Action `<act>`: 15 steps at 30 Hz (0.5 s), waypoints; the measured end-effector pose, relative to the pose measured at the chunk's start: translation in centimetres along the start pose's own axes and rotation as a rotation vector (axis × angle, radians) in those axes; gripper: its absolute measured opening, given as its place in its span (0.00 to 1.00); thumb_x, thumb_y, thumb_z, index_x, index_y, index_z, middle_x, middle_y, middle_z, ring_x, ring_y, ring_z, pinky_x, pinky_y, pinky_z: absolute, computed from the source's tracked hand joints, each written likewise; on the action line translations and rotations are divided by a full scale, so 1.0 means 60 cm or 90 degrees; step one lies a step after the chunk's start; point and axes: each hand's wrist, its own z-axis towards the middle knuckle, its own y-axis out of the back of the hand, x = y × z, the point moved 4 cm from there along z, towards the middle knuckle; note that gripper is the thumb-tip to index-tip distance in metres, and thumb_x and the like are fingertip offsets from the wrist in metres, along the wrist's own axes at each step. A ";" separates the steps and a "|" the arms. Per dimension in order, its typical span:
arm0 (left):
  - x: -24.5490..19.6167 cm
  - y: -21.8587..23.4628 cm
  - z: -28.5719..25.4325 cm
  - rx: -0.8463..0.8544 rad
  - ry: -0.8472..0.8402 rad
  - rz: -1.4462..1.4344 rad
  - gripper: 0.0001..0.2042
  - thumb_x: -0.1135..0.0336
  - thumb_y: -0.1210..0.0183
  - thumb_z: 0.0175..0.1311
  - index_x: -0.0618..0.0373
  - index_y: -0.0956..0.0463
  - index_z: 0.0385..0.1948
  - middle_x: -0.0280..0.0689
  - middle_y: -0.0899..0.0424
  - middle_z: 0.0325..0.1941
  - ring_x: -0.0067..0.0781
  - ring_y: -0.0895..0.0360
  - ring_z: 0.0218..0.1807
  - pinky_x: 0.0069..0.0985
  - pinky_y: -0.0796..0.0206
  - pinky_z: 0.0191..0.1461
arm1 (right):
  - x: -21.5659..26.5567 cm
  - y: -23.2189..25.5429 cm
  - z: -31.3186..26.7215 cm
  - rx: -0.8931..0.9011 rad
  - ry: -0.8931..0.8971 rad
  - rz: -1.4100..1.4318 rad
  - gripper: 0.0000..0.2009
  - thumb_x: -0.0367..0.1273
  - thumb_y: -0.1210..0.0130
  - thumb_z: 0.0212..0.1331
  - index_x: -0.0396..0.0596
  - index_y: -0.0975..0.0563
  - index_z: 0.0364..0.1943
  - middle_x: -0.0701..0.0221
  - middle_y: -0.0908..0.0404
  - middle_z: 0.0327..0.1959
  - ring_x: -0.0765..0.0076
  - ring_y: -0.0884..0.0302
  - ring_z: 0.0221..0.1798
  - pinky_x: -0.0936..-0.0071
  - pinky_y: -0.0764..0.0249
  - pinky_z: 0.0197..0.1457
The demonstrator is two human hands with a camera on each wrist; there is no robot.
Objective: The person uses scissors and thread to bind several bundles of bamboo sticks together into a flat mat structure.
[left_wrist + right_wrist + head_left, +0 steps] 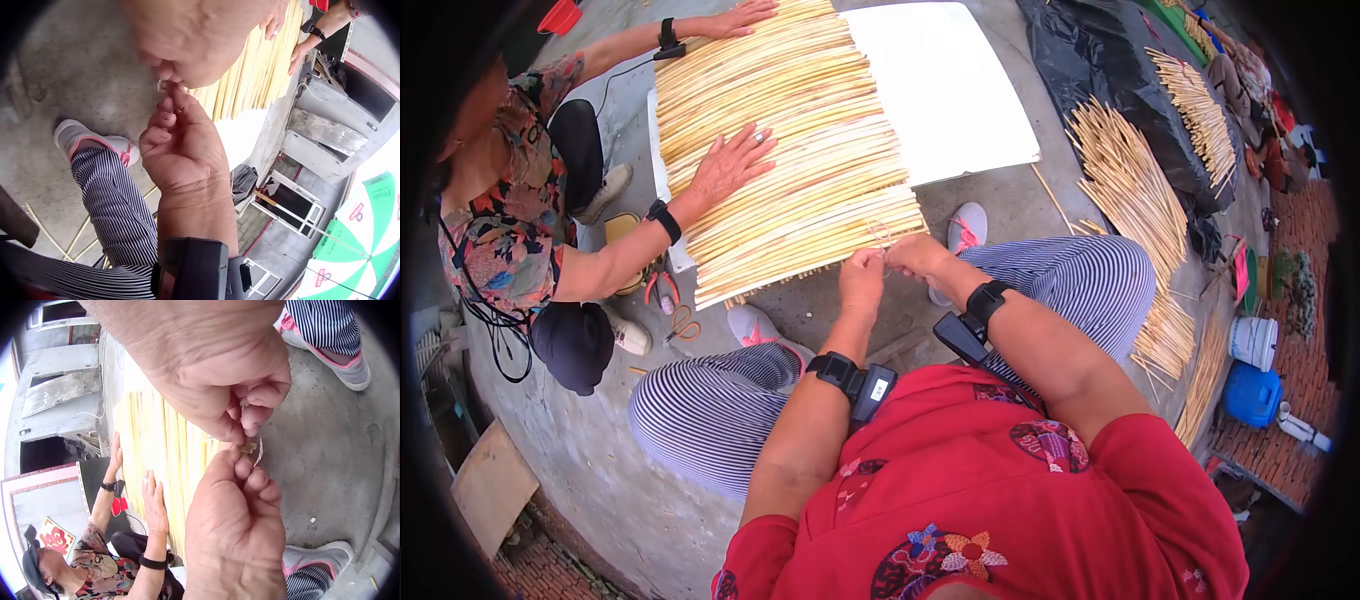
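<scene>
At the near right corner of a mat of pale sticks (800, 150), my left hand (861, 283) and right hand (918, 256) meet, fingertips almost touching. A thin twisted string (260, 450) runs between them past the stick ends (249, 449), and both hands pinch it. In the right wrist view the right hand (212, 362) lies above the left hand (237, 531). The left wrist view has the left hand (200, 37) on top and the right hand (187, 150) below, fingers curled; the string is mostly hidden there.
Another person's hands (732, 168) lie flat on the mat from the left. A white board (950, 90) extends beneath it. Scissors (683, 326) and pliers (662, 290) are on the ground at left. Stick bundles (1130, 180) and black plastic sheeting (1090, 60) lie at right.
</scene>
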 end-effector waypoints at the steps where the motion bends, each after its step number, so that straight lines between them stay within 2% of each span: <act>1: 0.008 0.001 0.006 -0.012 -0.026 0.057 0.09 0.65 0.46 0.60 0.60 0.23 0.35 0.29 0.26 0.21 0.19 0.34 0.19 0.20 0.42 0.23 | -0.008 0.001 0.007 0.004 -0.007 0.039 0.07 0.35 0.41 0.45 0.50 0.24 0.18 0.79 0.32 0.15 0.83 0.40 0.18 0.81 0.48 0.17; 3: 0.010 0.004 0.008 -0.047 -0.092 0.159 0.09 0.64 0.46 0.60 0.59 0.23 0.35 0.32 0.23 0.22 0.23 0.30 0.21 0.24 0.38 0.26 | -0.021 0.002 0.019 0.013 -0.024 0.116 0.07 0.34 0.40 0.44 0.51 0.24 0.18 0.80 0.33 0.14 0.83 0.40 0.19 0.81 0.49 0.17; 5: 0.002 0.004 0.002 -0.090 -0.175 0.251 0.09 0.63 0.47 0.60 0.57 0.23 0.35 0.35 0.21 0.23 0.29 0.25 0.24 0.29 0.34 0.30 | -0.026 0.009 0.025 0.025 -0.028 0.110 0.05 0.34 0.40 0.44 0.50 0.23 0.19 0.79 0.31 0.16 0.82 0.38 0.20 0.80 0.47 0.19; 6: -0.008 0.003 -0.004 -0.105 -0.159 0.317 0.09 0.63 0.48 0.61 0.57 0.24 0.34 0.37 0.20 0.24 0.31 0.24 0.27 0.30 0.34 0.31 | -0.028 0.012 0.026 0.031 -0.030 0.106 0.05 0.34 0.40 0.43 0.50 0.22 0.20 0.79 0.30 0.17 0.82 0.38 0.21 0.80 0.46 0.19; 8: -0.028 0.002 -0.013 -0.135 -0.128 0.448 0.09 0.62 0.49 0.61 0.57 0.25 0.32 0.39 0.19 0.25 0.37 0.21 0.31 0.34 0.32 0.35 | -0.023 0.021 0.028 0.030 0.050 -0.036 0.05 0.33 0.40 0.44 0.49 0.21 0.22 0.78 0.27 0.18 0.79 0.35 0.22 0.78 0.41 0.22; 9: -0.035 0.001 -0.016 -0.153 -0.131 0.476 0.09 0.62 0.50 0.62 0.57 0.25 0.32 0.39 0.19 0.25 0.37 0.20 0.31 0.34 0.32 0.35 | -0.022 0.026 0.029 0.029 0.089 -0.107 0.05 0.33 0.40 0.44 0.48 0.20 0.24 0.77 0.26 0.19 0.78 0.33 0.23 0.77 0.38 0.23; 11: -0.050 0.001 -0.023 -0.190 -0.138 0.534 0.10 0.61 0.52 0.63 0.56 0.26 0.32 0.40 0.19 0.25 0.38 0.20 0.29 0.34 0.31 0.34 | -0.018 0.053 0.034 -0.029 0.141 -0.370 0.05 0.32 0.41 0.45 0.47 0.20 0.25 0.75 0.24 0.20 0.76 0.30 0.25 0.76 0.34 0.27; 12: -0.043 0.003 -0.021 -0.182 -0.124 0.497 0.10 0.62 0.52 0.63 0.56 0.26 0.33 0.40 0.19 0.24 0.37 0.20 0.27 0.33 0.30 0.33 | -0.018 0.068 0.035 -0.058 0.164 -0.500 0.05 0.32 0.41 0.46 0.47 0.19 0.26 0.74 0.23 0.21 0.75 0.28 0.26 0.76 0.32 0.29; 14: -0.026 0.010 -0.009 -0.170 -0.099 0.423 0.09 0.62 0.52 0.64 0.56 0.26 0.34 0.40 0.19 0.24 0.33 0.20 0.22 0.31 0.30 0.30 | -0.018 0.106 0.036 -0.055 0.140 -0.661 0.05 0.32 0.43 0.48 0.45 0.20 0.24 0.72 0.22 0.20 0.74 0.25 0.29 0.76 0.29 0.32; 15: -0.030 0.010 -0.013 -0.159 -0.072 0.364 0.09 0.63 0.52 0.64 0.57 0.26 0.34 0.40 0.19 0.24 0.32 0.21 0.21 0.30 0.30 0.28 | -0.018 0.132 0.040 -0.056 0.129 -0.616 0.05 0.32 0.43 0.49 0.45 0.20 0.25 0.72 0.22 0.22 0.74 0.24 0.29 0.77 0.29 0.32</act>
